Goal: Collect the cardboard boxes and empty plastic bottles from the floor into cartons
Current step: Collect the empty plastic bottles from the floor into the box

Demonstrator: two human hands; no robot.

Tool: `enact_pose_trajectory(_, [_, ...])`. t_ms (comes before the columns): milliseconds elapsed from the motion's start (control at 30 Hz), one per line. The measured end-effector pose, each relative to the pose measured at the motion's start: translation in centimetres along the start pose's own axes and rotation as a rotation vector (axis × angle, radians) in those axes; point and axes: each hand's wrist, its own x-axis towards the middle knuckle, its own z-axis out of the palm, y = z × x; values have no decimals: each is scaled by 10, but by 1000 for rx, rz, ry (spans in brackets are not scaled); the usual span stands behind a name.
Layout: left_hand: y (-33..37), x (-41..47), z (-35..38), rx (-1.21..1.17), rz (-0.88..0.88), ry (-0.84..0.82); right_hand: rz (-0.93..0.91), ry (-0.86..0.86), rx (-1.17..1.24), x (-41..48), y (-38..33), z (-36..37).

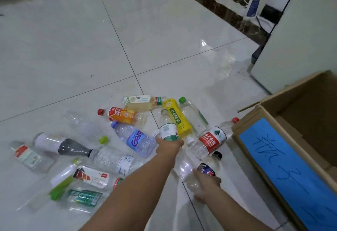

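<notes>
Pale grey, glossy floor tiles (73, 48) crossed by dark grout lines (117, 35) show under clear plastic: a yellow-labelled bottle (177, 119), an orange-labelled bottle (122, 115) with a red cap (101, 111), a purple-lettered bottle (135, 138) with a lilac cap (114, 124), a green-and-white-labelled bottle (167, 129), a red-and-white-labelled bottle (212, 139) and a plain clear bottle (187, 171). The brown carton (300, 103) bears a bright blue panel (284, 161) with darker blue handwriting.

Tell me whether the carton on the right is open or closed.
Open. The carton has no flaps over its top, and its brown inner walls show; any contents are out of view.
</notes>
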Motion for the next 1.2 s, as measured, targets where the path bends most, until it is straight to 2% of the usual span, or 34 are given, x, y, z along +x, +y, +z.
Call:
enact_pose_trajectory(100, [11, -14, -8, -50, 4, -109, -67, -28, -23, -11, 0, -2])
enact_pose_trajectory(300, [51, -41, -8, 71, 420, -192, -471, -92, -29, -54, -55, -18])
enact_pose_trajectory(433, [78, -64, 4, -96, 620, -150, -737, -82, -26, -108, -109, -38])
enact_pose_trajectory(567, [105, -101, 34, -237, 874, -228, -1016, -7, 86, -158, -161, -77])
enact_pose_trajectory(700, [104, -151, 90, -179, 1129, -286, -1193, 234, 145, -177, -192, -138])
enact_pose_trajectory(767, [96, -172, 121, -97, 1218, -336, -1136, 383, 193, -170, -197, -174])
enact_pose_trajectory(867, [79, -194, 165, 210, 1275, -379, -921, 488, 243, -145, -186, -226])
enact_pose_trajectory(933, [63, -201, 187, 406, 1235, -389, -746, 483, 234, -123, -169, -255])
enact_pose_trajectory(1033, [46, -206, 209, 662, 1266, -350, -484, 399, 217, -96, -142, -285])
enact_pose_trajectory(1133, [34, -209, 218, 884, 1295, -256, -329, 334, 114, -72, -121, -300])
enact_pose_trajectory(1200, [26, -210, 222, 1038, 1317, -184, -299, 328, 49, -59, -114, -303])
